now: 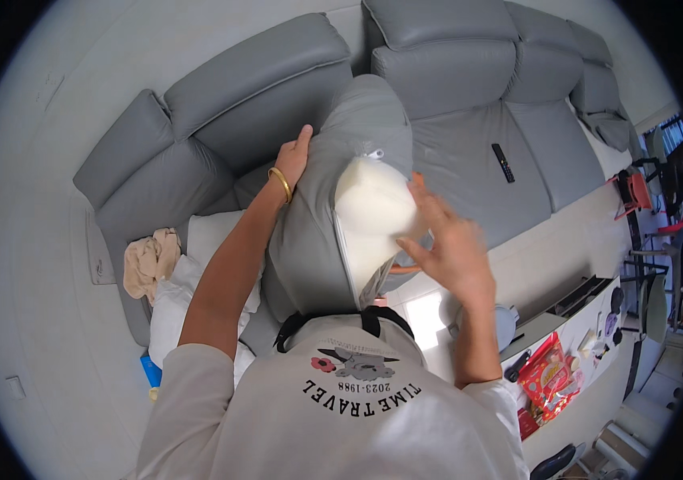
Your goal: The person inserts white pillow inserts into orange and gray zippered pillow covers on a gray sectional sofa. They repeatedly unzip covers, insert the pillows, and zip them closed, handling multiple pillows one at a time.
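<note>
A grey cushion cover (308, 258) stands in front of me on the sofa, its long zipper undone. Cream-white foam (371, 198) bulges out through the opening, and the zipper's pull (375, 154) sits at the far end of it. My left hand (295, 159) grips the cover's left side, with a gold bangle at the wrist. Over the right edge of the foam is my right hand (452, 246), blurred, thumb and fingers spread apart. Whether its fingertips press on the foam is hard to tell.
The grey sofa (467, 162) runs across the back, with a black remote control (503, 162) on its seat. White bedding (176, 306) and a beige cloth (149, 258) lie at left. On the right, a low table (593, 354) carries a red snack bag (548, 378) and small items.
</note>
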Demonstrator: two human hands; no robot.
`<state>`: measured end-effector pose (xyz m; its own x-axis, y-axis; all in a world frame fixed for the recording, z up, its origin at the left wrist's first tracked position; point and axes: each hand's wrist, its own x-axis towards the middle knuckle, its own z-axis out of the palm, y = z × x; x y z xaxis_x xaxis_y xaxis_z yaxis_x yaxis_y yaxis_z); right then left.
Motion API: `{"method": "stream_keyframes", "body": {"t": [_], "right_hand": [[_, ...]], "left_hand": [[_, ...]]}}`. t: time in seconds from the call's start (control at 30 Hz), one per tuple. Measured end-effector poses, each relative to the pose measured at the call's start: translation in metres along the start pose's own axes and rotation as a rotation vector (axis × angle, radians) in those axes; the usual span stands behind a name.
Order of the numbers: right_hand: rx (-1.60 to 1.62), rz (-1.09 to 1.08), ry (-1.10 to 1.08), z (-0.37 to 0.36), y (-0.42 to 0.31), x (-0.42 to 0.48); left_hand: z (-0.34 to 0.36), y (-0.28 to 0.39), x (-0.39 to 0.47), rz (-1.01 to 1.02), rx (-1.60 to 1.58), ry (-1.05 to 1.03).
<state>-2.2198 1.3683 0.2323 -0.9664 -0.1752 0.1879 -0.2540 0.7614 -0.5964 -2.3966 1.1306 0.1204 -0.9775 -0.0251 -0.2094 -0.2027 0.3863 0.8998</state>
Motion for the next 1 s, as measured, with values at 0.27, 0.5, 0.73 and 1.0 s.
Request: {"method": "stream_keyframes", "body": {"t": [0.27, 0.5, 0.73, 1.0], "right_hand": [[-0.16, -0.319, 0.317, 0.04, -0.002, 0.055], [-0.137, -0.267, 0.417, 0.075, -0.033, 0.068], [0.004, -0.294, 0.516, 0.107, -0.051, 0.029], [0.078, -0.227, 0.408, 0.132, -0.04, -0.022]], "left_hand": [[-0.005, 0.041, -0.057, 0.335, -0.023, 0.14], [-0.046, 0.046, -0.05, 0.045, -0.014, 0.111], [-0.036, 0.024, -0.044, 0.109, 0.269, 0.261], [-0.04, -0.039, -0.03, 0.38, 0.63, 0.311]]}}
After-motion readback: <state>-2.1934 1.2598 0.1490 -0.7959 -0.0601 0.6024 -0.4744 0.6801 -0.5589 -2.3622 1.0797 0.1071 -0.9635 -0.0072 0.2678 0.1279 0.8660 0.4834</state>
